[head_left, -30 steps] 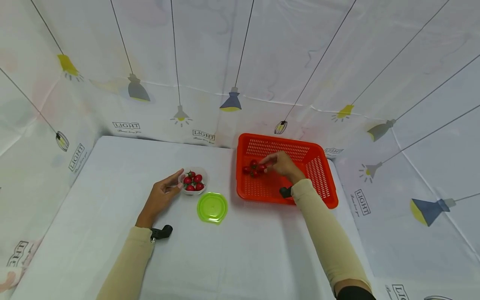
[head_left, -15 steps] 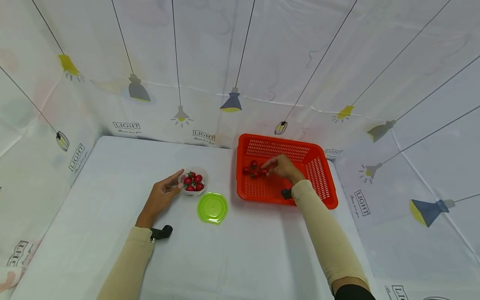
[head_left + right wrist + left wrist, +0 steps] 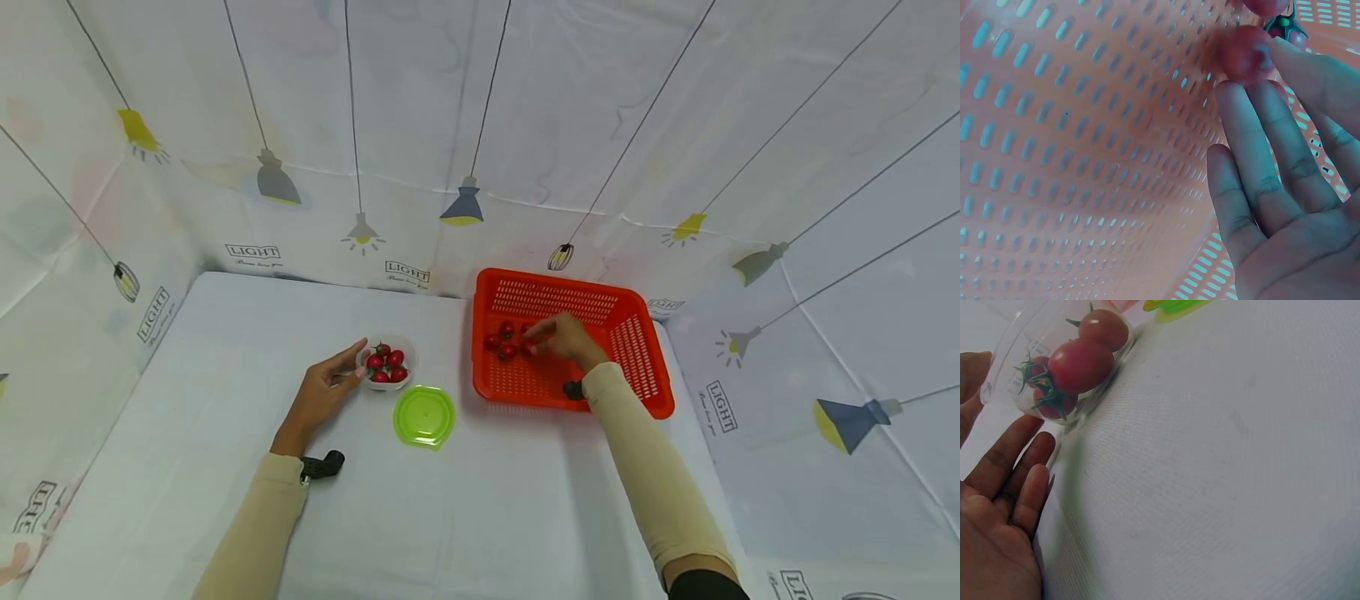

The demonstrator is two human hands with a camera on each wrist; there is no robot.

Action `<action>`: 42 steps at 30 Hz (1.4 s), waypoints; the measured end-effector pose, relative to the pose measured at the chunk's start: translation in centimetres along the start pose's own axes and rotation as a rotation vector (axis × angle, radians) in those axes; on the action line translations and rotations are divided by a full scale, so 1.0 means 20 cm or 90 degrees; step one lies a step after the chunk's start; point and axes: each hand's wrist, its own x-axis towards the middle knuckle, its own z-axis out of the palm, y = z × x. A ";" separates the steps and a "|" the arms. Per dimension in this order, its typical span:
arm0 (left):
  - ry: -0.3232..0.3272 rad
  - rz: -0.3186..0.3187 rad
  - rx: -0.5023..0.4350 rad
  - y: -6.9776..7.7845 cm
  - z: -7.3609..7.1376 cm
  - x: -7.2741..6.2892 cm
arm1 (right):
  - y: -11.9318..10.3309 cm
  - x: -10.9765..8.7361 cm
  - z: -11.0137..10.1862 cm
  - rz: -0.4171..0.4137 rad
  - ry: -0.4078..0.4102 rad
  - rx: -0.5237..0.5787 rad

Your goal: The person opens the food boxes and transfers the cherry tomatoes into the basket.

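while the left hand [image 3: 318,402] grips the cup [image 3: 407,347] with tomatoes [image 3: 395,357] already in, the right hand [image 3: 567,337] has fingers pinched round a tomato [image 3: 1241,53] in the basket [image 3: 532,382], where more are left; the lid [image 3: 424,415] is off.

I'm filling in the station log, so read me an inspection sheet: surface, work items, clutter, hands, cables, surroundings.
Surface: white-covered table, some faint creases.
Work items: clear tub holding five tomatoes; green lid lying off it, beside it on the table; red basket with more tomatoes inside.
Clutter: nothing seen.
Hands: left hand touches the tub's side; right hand, in the basket, appears to pinch one tomato.
Cables: nothing seen.
Surroundings: white sheeting printed with hanging lamps.
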 end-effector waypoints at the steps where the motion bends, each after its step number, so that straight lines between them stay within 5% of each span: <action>1: 0.000 -0.001 0.000 0.00 0.00 0.00 | 0.00 0.00 0.00 -0.001 0.003 -0.004; 6: 0.001 -0.005 -0.005 0.00 0.00 -0.01 | -0.03 -0.03 -0.02 -0.012 0.036 -0.013; 12: 0.007 -0.003 0.007 -0.02 -0.01 -0.01 | -0.09 -0.04 -0.05 -0.088 0.119 -0.022; 18: 0.007 0.000 0.011 -0.03 -0.02 -0.01 | -0.25 -0.11 -0.03 -0.150 0.173 -0.009; 30: 0.005 0.002 -0.009 -0.02 -0.01 -0.01 | -0.54 -0.24 0.18 -0.225 0.163 0.026; 42: 0.003 -0.005 0.015 0.00 0.00 0.00 | -0.62 -0.28 0.40 -0.249 0.128 0.029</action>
